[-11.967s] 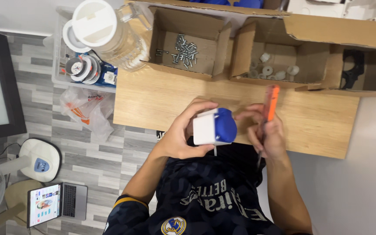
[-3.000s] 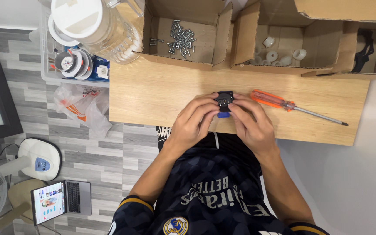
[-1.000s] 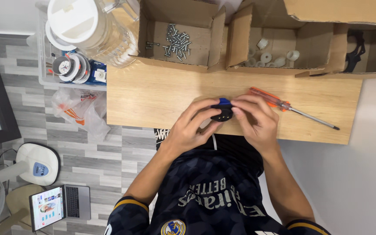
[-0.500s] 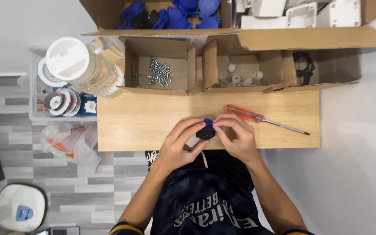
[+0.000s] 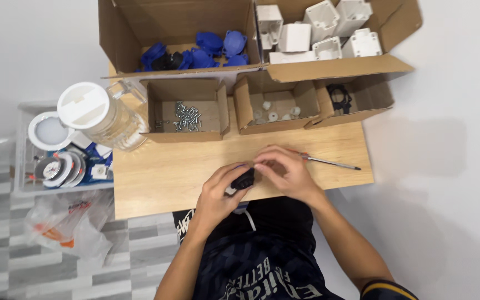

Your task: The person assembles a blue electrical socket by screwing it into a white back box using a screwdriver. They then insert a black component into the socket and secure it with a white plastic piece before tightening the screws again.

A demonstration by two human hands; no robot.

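Both my hands meet over the near edge of the wooden table [image 5: 168, 178]. My left hand [image 5: 222, 191] grips a small black part [image 5: 244, 179] with a bit of blue and white showing beside it. The fingers of my right hand [image 5: 284, 172] curl onto the same part from the right. A screwdriver [image 5: 329, 162] lies on the table just behind my right hand; only its metal shaft shows, its handle hidden by the hand.
A small box of screws [image 5: 187, 118] and a box of white round bits [image 5: 276, 113] stand behind my hands. Farther back are boxes of blue covers [image 5: 206, 50] and white housings [image 5: 318, 30]. A clear lidded jar [image 5: 101, 116] stands at the left.
The camera has tilted up, so the back boxes show fully. My hands stay together on the part. Twelve seconds ago the right hand held the screwdriver, which now lies on the table.
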